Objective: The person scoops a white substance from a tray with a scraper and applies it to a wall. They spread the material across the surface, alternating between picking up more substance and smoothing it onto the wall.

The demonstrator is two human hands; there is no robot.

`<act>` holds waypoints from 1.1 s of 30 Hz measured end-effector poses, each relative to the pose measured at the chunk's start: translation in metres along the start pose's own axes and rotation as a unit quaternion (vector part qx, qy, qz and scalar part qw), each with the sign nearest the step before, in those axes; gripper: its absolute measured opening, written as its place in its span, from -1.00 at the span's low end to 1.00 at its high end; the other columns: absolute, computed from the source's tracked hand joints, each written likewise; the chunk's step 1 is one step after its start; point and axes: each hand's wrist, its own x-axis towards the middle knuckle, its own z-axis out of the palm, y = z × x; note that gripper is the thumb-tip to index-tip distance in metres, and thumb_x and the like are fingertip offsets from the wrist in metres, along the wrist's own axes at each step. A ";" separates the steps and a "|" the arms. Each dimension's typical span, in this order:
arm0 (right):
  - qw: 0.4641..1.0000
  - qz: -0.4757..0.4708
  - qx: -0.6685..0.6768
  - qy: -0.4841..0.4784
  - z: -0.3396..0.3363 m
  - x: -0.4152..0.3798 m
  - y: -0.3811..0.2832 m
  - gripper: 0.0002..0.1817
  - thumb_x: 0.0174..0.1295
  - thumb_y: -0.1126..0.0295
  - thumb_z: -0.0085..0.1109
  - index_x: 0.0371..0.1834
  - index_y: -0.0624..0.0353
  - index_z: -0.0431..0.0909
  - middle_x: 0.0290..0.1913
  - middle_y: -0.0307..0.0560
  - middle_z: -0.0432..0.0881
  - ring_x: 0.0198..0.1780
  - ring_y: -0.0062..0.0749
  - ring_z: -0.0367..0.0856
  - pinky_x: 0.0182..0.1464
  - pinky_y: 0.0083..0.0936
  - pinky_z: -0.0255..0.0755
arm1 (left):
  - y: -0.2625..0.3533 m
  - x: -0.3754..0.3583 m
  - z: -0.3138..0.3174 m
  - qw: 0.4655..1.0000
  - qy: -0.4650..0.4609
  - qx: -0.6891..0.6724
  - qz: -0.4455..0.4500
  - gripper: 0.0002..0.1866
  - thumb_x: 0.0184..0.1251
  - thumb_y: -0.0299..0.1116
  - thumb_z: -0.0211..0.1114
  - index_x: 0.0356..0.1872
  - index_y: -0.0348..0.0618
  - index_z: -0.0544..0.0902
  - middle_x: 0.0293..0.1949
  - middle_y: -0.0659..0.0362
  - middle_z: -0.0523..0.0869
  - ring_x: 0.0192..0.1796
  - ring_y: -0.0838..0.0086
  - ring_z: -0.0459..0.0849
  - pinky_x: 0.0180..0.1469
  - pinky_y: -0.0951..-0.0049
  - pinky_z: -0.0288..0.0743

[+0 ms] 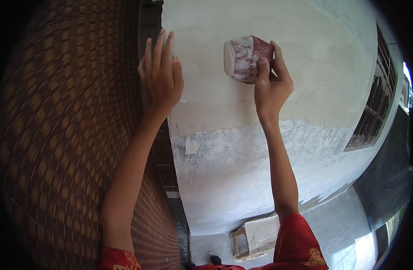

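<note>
1. Evidently, the maroon scraper (244, 58) was at the upper wall (206, 99), cream paste (229, 59) along its left edge; a constant tilt looked best for avoiding ridges.
2. The right hand (274, 78) gripped the scraper's right side, thumb in front; steady, even pressure seemed wise.
3. The left hand (162, 74) held nothing, fingers spread at the wall's left edge; whether it bore weight, I couldn't tell, though bracing there would have helped balance.
4. Below ran a rougher grey-white band (233, 144), whose ragged border probably called for a lighter touch.
</note>
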 end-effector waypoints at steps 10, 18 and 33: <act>0.996 -0.013 -0.003 -0.092 0.025 -0.009 -0.008 -0.58 0.32 0.58 0.15 0.27 0.21 0.57 -0.36 0.06 0.74 -0.39 -0.64 0.59 -0.26 -0.63 0.49 | 0.000 0.002 -0.004 1.000 -0.007 -0.005 0.000 -0.45 0.49 -0.31 -0.12 0.49 -0.03 0.35 0.53 0.13 0.29 0.56 0.08 0.18 0.43 -0.02 0.07; 0.996 0.017 0.085 -0.025 0.005 0.025 -0.013 -0.56 0.38 0.56 0.09 0.33 0.23 0.50 -0.17 0.06 0.74 -0.24 -0.50 0.71 -0.18 -0.55 0.60 | 0.002 0.000 -0.002 1.000 -0.010 -0.007 -0.008 -0.44 0.47 -0.32 -0.12 0.49 -0.03 0.33 0.54 0.14 0.28 0.56 0.08 0.18 0.43 -0.03 0.06; 0.994 -0.040 0.006 -0.099 0.023 -0.002 -0.016 -0.58 0.31 0.57 0.16 0.25 0.21 0.58 -0.27 0.03 0.75 -0.39 -0.58 0.62 -0.24 -0.56 0.54 | 0.000 0.000 -0.002 1.000 -0.008 -0.003 -0.006 -0.45 0.48 -0.32 -0.11 0.49 -0.02 0.34 0.53 0.14 0.30 0.55 0.09 0.21 0.43 -0.03 0.07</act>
